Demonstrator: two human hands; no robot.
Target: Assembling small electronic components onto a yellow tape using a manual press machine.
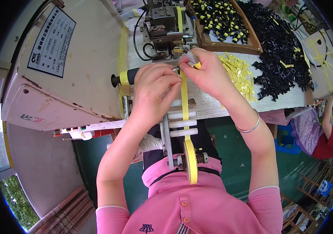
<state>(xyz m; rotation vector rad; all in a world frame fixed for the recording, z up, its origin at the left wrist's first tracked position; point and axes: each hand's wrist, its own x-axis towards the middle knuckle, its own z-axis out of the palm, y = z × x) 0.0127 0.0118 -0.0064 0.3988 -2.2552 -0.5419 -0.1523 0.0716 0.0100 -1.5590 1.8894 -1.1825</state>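
A yellow ribbon (185, 95) runs up from a roll to a small metal machine (164, 29). My left hand (153, 87) is closed at the ribbon's left edge, thumb and forefinger pinched together. Under its curled fingers passes a tool with a dark handle and yellow band (124, 77); its kind is unclear, and the fingers hide its middle. My right hand (209, 72) grips a short grey-and-yellow tool (193, 61) between thumb and fingers, just right of the ribbon. That tool's far end lies close below the machine; its exact shape is too small to tell.
The ribbon roll (190, 162) hangs on a spindle before my waist, below white guide rollers (184, 124). Cut yellow strips (237, 76) lie right of my hand. A wooden tray (248, 46) and a black heap (281, 62) stand beyond. A large beige machine box (63, 62) fills the left.
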